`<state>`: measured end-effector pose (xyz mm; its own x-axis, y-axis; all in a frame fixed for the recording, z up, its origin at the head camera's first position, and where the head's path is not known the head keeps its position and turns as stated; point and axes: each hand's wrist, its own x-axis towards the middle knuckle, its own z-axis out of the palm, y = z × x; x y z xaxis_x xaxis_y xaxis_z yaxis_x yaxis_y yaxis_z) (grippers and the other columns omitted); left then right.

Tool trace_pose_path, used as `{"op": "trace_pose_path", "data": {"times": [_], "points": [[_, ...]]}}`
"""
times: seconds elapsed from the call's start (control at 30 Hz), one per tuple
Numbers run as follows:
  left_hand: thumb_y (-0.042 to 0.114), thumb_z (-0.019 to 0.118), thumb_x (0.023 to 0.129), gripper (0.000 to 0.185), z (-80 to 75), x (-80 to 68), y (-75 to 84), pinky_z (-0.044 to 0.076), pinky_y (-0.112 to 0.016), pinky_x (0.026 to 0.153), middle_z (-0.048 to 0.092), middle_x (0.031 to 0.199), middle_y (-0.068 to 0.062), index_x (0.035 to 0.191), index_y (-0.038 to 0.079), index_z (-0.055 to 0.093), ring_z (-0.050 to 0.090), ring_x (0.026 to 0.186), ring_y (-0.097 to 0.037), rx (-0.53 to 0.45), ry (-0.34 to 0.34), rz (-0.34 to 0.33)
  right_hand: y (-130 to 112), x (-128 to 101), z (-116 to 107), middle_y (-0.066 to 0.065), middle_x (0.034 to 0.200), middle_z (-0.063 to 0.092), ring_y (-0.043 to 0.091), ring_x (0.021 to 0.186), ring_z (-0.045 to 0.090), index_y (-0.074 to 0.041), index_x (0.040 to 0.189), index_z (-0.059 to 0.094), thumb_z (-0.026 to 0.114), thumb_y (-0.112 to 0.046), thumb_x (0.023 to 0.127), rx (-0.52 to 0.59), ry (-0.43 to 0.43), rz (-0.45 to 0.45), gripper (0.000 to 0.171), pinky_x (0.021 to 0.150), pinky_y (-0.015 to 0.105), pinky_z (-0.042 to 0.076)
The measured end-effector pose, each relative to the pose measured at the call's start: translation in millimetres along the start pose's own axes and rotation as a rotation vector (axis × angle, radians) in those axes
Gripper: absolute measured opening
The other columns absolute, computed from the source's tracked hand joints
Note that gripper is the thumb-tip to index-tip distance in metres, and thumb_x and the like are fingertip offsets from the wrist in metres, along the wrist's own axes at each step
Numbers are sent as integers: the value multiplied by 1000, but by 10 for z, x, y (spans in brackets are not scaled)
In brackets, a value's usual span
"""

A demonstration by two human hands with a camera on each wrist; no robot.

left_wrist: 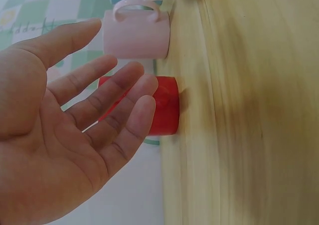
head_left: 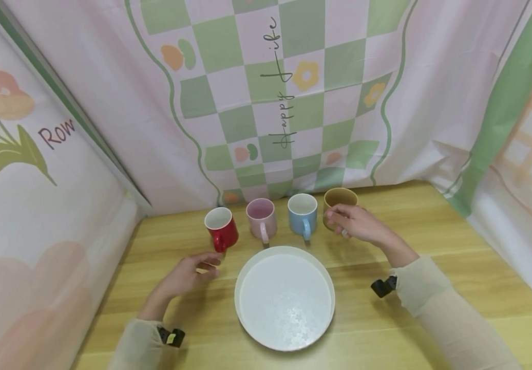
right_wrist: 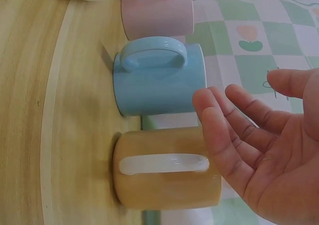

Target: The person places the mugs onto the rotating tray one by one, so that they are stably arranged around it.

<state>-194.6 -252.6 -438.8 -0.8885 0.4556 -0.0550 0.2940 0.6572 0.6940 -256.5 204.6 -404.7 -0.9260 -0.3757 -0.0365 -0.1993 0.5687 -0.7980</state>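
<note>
A red mug (head_left: 223, 228), a pink mug (head_left: 268, 221), a blue mug (head_left: 302, 218) and a tan mug (head_left: 341, 198) stand upright in a row along the back of the table. My left hand (head_left: 192, 274) hovers in front of the red mug, its fingers loosely extended and holding nothing. At the tan mug, my right hand (head_left: 358, 222) hangs just above its front, relaxed fingers overlapping the rim. The right wrist view shows the tan mug's pale handle (right_wrist: 164, 163) beside those fingers, with nothing gripped. Before the row lies a round white tray (head_left: 286, 344).
The wooden table (head_left: 363, 329) ends at a printed cloth backdrop (head_left: 229, 92) just behind the mugs. More cloth hangs at the left side (head_left: 30, 216) and the right side (head_left: 520, 205). All the mug handles seen overhead point toward the front.
</note>
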Motion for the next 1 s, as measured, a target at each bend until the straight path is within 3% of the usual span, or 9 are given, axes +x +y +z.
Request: {"op": "trace_pose_path", "data": {"times": [0.3, 0.77, 1.0], "points": [[25, 67, 96, 41, 36, -12, -2, 58, -41, 93, 68, 124, -19, 134, 9, 61, 69, 108, -29, -7, -2, 25, 9, 11, 20, 26, 122, 64, 32, 96, 68, -4, 127, 59, 44, -37, 107, 28, -7, 15, 42, 67, 36, 59], [19, 66, 97, 43, 70, -4, -9, 58, -43, 94, 68, 123, -21, 137, 5, 57, 69, 109, -31, -11, -39, 51, 56, 57, 78, 28, 121, 65, 32, 94, 70, -2, 125, 59, 44, -36, 107, 64, -6, 21, 40, 64, 33, 58], [17, 65, 97, 44, 95, -2, -9, 58, -42, 94, 68, 123, -21, 138, 1, 56, 68, 109, -32, -18, -45, 62, 77, 71, 114, 27, 124, 64, 30, 94, 70, -3, 126, 58, 43, -36, 107, 74, -6, 40, 41, 70, 42, 59]]}}
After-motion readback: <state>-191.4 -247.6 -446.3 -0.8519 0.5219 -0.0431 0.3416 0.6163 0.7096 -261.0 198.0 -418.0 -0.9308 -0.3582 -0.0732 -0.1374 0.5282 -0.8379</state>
